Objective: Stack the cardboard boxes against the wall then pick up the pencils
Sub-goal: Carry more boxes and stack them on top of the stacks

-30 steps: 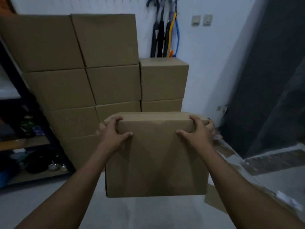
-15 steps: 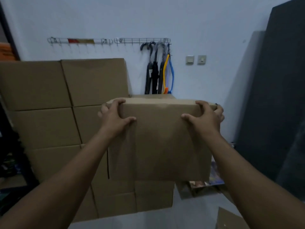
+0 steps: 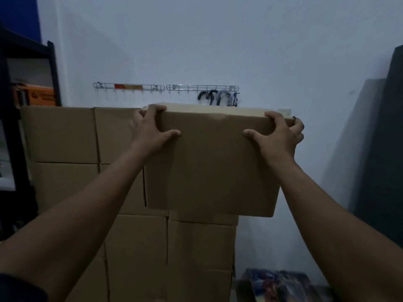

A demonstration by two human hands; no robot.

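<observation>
A plain brown cardboard box (image 3: 211, 164) is held up in front of me, over the right column of the stacked cardboard boxes (image 3: 63, 136) that stand against the white wall. My left hand (image 3: 150, 129) grips its top left corner, fingers over the top edge and thumb on the front face. My right hand (image 3: 281, 136) grips its top right corner the same way. The box's bottom edge is level with the top of the lower right box (image 3: 200, 243); contact cannot be told. No pencils are in view.
A dark metal shelf (image 3: 13, 127) stands at the left with an orange item on it. Wire hook rails (image 3: 202, 88) on the wall carry umbrella handles behind the held box. A dark panel (image 3: 383, 149) leans at the right. A colourful printed item (image 3: 279, 284) lies on the floor.
Both hands have raised the box from waist height to the top of the right column and moved it closer to the wall. The view has tilted upward.
</observation>
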